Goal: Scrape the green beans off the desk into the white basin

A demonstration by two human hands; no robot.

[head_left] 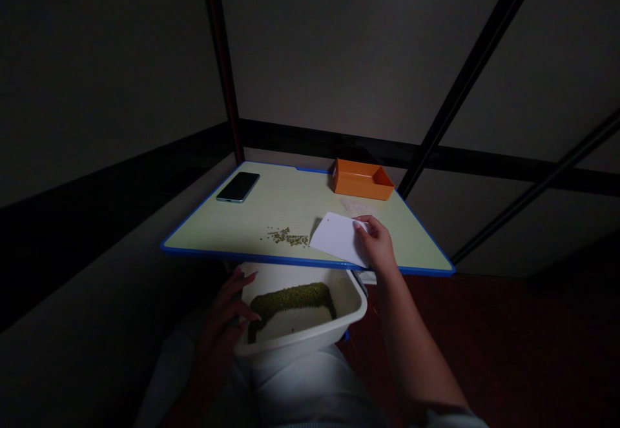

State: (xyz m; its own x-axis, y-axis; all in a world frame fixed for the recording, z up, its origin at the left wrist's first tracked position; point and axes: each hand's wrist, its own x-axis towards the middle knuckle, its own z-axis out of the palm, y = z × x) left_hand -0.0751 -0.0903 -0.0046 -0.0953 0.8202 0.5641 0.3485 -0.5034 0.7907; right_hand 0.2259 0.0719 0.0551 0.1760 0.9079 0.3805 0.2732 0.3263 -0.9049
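Your left hand (227,315) grips the near-left rim of the white tub (351,308) of green beans (290,299), held on your lap just below the table (271,205) edge. Your right hand (378,244) pinches the white card (339,237), just right of the loose beans (289,237). Keep the card's edge flat on the table, sweep gently, and hold the tub's rim tight under the edge.
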